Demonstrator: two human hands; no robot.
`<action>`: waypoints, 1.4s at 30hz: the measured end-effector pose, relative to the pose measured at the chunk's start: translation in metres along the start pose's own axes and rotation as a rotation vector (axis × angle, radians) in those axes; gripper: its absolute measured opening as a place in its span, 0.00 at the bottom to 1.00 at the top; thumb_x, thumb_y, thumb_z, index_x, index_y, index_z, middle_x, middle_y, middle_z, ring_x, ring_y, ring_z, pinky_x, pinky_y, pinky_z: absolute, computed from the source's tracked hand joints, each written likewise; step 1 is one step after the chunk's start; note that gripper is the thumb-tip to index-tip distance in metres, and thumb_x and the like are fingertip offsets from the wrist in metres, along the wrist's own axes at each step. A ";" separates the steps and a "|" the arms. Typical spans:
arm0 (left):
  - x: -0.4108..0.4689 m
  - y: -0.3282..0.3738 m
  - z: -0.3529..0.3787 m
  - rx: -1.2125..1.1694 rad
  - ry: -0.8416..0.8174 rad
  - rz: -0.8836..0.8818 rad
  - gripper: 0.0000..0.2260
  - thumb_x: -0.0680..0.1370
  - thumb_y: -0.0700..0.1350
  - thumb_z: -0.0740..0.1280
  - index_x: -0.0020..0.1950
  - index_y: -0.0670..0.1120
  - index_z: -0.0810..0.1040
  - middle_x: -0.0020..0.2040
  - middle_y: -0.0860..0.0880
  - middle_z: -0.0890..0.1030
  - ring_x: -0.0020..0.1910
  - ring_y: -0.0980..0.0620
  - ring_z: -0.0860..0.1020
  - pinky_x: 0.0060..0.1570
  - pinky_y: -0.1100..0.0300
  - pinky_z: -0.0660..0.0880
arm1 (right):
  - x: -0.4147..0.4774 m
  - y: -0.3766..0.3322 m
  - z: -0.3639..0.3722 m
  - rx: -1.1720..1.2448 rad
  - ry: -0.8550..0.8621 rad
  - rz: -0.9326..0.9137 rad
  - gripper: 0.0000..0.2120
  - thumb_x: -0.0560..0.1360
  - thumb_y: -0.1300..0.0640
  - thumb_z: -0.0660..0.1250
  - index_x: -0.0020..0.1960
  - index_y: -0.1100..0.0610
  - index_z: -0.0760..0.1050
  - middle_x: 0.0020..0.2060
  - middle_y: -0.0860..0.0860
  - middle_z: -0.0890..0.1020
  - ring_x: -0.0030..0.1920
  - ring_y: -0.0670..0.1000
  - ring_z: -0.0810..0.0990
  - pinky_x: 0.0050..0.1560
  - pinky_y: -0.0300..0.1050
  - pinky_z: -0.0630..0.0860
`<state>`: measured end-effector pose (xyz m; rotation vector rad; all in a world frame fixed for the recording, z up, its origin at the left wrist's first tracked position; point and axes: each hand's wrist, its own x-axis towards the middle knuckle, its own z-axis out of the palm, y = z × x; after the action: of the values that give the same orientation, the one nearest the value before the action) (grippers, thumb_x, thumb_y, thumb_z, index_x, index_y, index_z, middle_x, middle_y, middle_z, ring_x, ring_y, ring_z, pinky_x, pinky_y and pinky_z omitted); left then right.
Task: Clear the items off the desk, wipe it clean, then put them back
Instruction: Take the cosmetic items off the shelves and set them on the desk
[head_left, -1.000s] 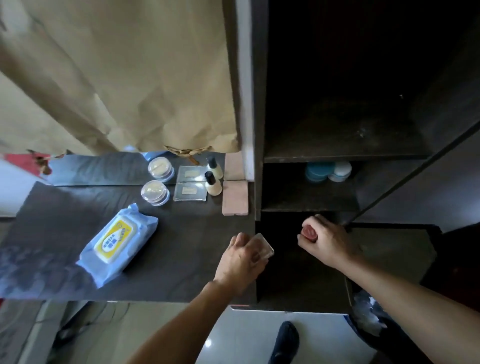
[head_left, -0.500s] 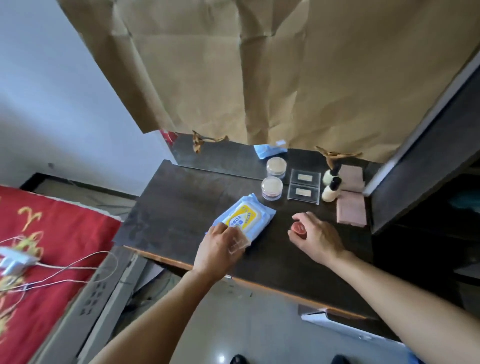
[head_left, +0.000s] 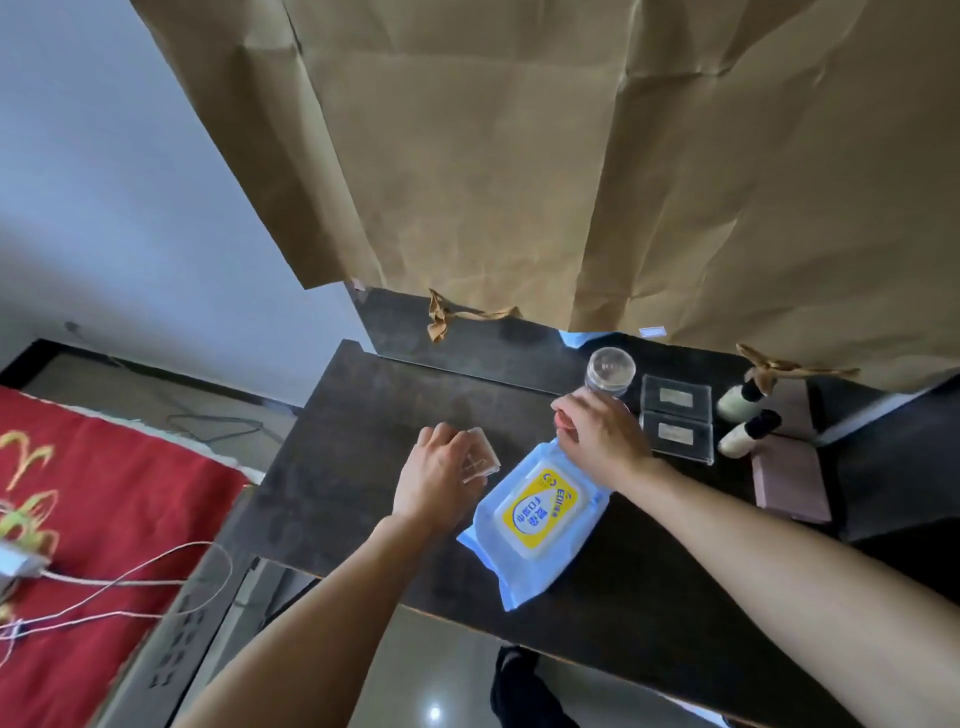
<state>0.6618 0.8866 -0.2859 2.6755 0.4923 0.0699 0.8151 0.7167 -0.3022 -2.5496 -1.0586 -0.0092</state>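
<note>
Put-back step, judged. Left hand (head_left: 441, 478) grips a clear square case (head_left: 483, 460) over the counter (head_left: 363, 415). Right hand (head_left: 608, 439) curls round a small reddish item (head_left: 563, 418), with the clear jar (head_left: 609, 370) at its 12 o'clock. The next move probably calls for lowering both gently clear of the wipes pack (head_left: 540, 512).

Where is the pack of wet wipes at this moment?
In the head view the wipes pack lies on the desk near its front edge, just right of the left hand, its far end under the right hand.
</note>
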 end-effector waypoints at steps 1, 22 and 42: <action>0.014 -0.002 0.004 -0.002 -0.013 -0.003 0.19 0.70 0.47 0.72 0.60 0.48 0.76 0.52 0.47 0.75 0.54 0.45 0.70 0.52 0.57 0.69 | 0.013 0.004 0.009 -0.014 -0.016 0.000 0.10 0.64 0.65 0.70 0.44 0.58 0.78 0.40 0.55 0.79 0.42 0.60 0.79 0.41 0.50 0.75; 0.146 -0.033 0.083 0.158 -0.354 0.316 0.25 0.71 0.39 0.66 0.69 0.46 0.70 0.75 0.45 0.63 0.74 0.45 0.59 0.70 0.53 0.62 | 0.064 0.039 0.074 -0.215 -0.354 0.112 0.15 0.69 0.53 0.70 0.54 0.53 0.74 0.49 0.51 0.79 0.52 0.56 0.76 0.53 0.51 0.68; -0.002 0.139 0.029 -0.106 -0.086 0.695 0.08 0.71 0.43 0.62 0.45 0.44 0.79 0.41 0.46 0.79 0.38 0.42 0.79 0.30 0.56 0.74 | -0.196 0.051 -0.086 -0.247 0.142 0.528 0.13 0.65 0.56 0.74 0.50 0.53 0.80 0.45 0.49 0.81 0.44 0.53 0.81 0.37 0.46 0.77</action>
<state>0.7090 0.7561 -0.2557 2.6003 -0.4686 0.1723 0.7215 0.5206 -0.2689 -2.9218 -0.3262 -0.1868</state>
